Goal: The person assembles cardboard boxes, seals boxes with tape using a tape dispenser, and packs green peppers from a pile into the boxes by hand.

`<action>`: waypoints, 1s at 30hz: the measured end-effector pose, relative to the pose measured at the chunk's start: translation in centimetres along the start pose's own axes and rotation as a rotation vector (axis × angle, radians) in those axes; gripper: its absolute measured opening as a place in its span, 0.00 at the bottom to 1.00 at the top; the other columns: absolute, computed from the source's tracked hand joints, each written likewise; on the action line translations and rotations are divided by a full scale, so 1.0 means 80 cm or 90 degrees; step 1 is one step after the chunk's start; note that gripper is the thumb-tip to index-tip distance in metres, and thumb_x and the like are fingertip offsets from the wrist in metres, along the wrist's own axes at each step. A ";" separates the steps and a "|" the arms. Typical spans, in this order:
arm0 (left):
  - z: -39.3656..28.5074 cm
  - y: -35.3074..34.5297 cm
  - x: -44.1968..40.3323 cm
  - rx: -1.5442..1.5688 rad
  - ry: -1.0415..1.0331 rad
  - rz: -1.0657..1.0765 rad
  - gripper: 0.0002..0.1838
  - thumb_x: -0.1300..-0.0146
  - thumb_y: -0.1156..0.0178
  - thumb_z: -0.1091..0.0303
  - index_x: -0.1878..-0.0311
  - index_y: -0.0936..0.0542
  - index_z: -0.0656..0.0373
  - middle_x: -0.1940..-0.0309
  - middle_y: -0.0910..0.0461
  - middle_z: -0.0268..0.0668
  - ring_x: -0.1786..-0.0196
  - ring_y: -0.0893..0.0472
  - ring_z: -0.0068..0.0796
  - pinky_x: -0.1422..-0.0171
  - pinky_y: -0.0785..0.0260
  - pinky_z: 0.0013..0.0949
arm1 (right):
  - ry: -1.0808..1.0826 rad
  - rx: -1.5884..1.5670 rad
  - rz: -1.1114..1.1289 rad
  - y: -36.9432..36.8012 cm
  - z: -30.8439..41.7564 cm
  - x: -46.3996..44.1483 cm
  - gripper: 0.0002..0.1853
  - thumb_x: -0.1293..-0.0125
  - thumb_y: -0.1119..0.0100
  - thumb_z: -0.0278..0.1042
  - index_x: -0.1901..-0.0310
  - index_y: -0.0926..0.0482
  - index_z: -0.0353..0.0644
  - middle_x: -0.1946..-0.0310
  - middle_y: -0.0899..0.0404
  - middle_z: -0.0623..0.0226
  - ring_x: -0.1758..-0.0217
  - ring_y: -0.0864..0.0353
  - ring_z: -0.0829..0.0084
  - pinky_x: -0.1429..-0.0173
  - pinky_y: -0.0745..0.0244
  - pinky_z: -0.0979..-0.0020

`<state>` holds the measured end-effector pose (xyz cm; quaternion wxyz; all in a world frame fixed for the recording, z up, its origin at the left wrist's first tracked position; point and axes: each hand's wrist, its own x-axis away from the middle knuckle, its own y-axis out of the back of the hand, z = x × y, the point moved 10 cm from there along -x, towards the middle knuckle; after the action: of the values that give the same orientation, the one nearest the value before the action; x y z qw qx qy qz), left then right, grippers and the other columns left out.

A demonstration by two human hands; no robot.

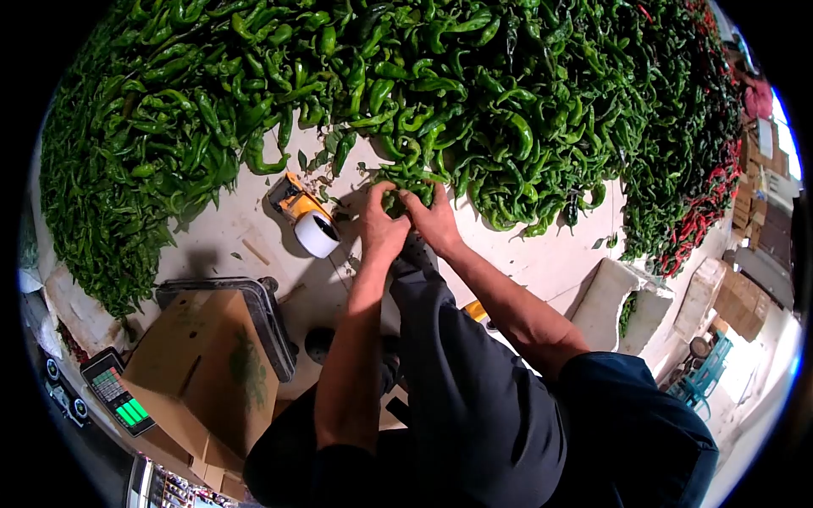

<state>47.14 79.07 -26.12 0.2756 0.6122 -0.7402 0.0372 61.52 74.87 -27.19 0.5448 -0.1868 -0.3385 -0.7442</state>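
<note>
Green peppers [392, 203] sit between your left hand [383, 227] and right hand [436, 222], both hands' fingers curled round them; glossy, bent.

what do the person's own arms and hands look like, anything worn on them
Both hands, the left and the right, are bare, with no gloves on the fingers. The forearms are uncovered too, with no visible markings. Dark short sleeves cover the upper arms, the right one looking navy blue.

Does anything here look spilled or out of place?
The yellow tape dispenser sits oddly on the floor, beside loose leaves. Green peppers are heaped straight on the floor too, though that looks more deliberate than spilled.
</note>
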 end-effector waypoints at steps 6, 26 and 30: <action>-0.048 -0.023 -0.004 0.105 -0.027 -0.105 0.49 0.45 0.35 0.78 0.21 0.48 0.55 0.28 0.41 0.56 0.25 0.39 0.57 0.22 0.43 0.50 | 0.103 -0.081 -0.137 0.043 0.035 -0.019 0.43 0.34 0.33 0.42 0.26 0.46 0.30 0.43 0.24 0.49 0.45 0.22 0.64 0.42 0.23 0.69; -0.046 -0.011 -0.126 0.626 0.656 -0.073 0.44 0.39 0.49 0.23 0.26 0.32 0.41 0.26 0.34 0.41 0.26 0.37 0.50 0.32 0.58 0.80 | -0.336 -0.306 0.013 0.019 0.091 -0.107 0.46 0.34 0.38 0.62 0.26 0.45 0.37 0.27 0.41 0.48 0.31 0.32 0.39 0.43 0.32 0.22; -0.021 -0.005 -0.149 0.564 0.750 -0.078 0.45 0.40 0.45 0.24 0.26 0.32 0.42 0.25 0.37 0.41 0.26 0.39 0.50 0.32 0.55 0.77 | -0.432 -0.181 -0.100 0.021 0.086 -0.124 0.47 0.34 0.37 0.61 0.26 0.46 0.38 0.24 0.44 0.50 0.29 0.35 0.39 0.40 0.34 0.22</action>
<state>49.30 90.22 -30.22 0.3559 0.5847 -0.3500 0.6395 65.77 86.21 -28.27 0.3119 -0.4698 -0.4063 -0.7190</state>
